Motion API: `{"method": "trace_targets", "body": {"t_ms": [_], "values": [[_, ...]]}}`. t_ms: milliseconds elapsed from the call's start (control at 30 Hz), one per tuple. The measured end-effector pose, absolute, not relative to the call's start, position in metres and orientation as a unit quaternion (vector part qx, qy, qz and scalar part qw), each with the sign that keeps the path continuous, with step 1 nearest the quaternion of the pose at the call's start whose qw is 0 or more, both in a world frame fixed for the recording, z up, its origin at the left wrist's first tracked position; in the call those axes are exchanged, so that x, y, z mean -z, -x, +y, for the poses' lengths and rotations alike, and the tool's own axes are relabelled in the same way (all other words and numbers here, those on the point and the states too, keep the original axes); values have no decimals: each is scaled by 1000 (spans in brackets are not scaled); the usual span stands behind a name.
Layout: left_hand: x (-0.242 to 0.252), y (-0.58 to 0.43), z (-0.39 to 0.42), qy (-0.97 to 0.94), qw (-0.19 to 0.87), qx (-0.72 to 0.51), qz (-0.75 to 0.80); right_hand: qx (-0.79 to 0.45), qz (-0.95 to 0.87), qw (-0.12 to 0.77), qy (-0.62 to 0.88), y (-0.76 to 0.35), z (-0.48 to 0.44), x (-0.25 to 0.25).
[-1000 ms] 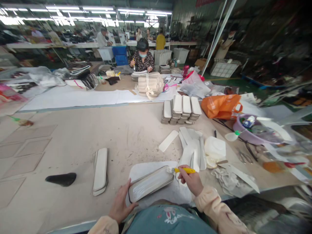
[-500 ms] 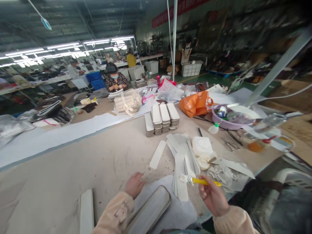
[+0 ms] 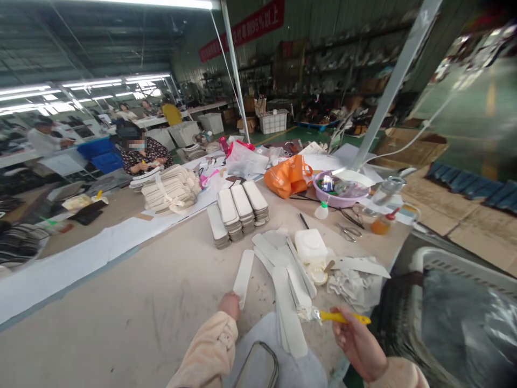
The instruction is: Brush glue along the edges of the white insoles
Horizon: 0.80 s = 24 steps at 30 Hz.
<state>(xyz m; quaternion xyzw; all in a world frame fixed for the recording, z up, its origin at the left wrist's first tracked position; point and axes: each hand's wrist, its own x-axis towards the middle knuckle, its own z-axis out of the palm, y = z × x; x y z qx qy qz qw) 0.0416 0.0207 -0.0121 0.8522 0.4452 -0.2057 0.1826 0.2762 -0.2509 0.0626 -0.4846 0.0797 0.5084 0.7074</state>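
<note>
My left hand [image 3: 230, 306] is closed at the near end of a single pale flat strip [image 3: 244, 274] lying on the table; its fingertips are partly hidden. In my right hand [image 3: 357, 339] is a yellow-handled brush [image 3: 343, 317], its bristles coated with white paste. The brush head is beside a fanned pile of pale strips [image 3: 288, 302]. Between my arms, a stack of rimmed oblong pieces [image 3: 258, 366] rests on a white sheet [image 3: 313, 369]. A white plastic container [image 3: 310, 245] stands behind the brush, with a paste-smeared opening facing me.
Neat stacks of oblong pieces [image 3: 242, 207] stand farther back, near a tied bundle [image 3: 172, 188]. An orange bag [image 3: 287, 177], a purple basin [image 3: 343, 200], scissors [image 3: 350, 231] and a bottle of amber liquid [image 3: 382, 223] are at right. Across the table sits a co-worker [image 3: 141, 151].
My left hand has moved forward from above the white sheet to the single strip and closed there. My right hand still holds the brush near the pile. The view has turned right.
</note>
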Motion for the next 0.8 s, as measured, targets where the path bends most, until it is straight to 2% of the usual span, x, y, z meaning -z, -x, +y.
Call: {"method": "trace_targets", "body": {"t_ms": [200, 400, 467, 533, 600, 700, 800], "values": [[-2, -37, 31, -858, 202, 149, 448, -522, 20, 702, 483, -271, -244, -69], [-77, 4, 12, -851, 233, -4, 470, -485, -97, 699, 517, -272, -235, -80], [-112, 26, -14, -826, 307, -84, 465, -457, -149, 689, 543, -268, -228, -86], [-145, 46, -49, -761, 439, -164, 448, -436, -204, 678, 555, -262, -220, -94], [-168, 64, -89, -686, 547, -193, 440, -439, -244, 671, 545, -253, -211, -103], [-174, 83, -147, -592, 627, -213, 460, -494, -259, 653, 511, -235, -202, -112], [-153, 95, -198, -507, 667, -243, 488, -545, -271, 601, 518, -215, -203, -111]]}}
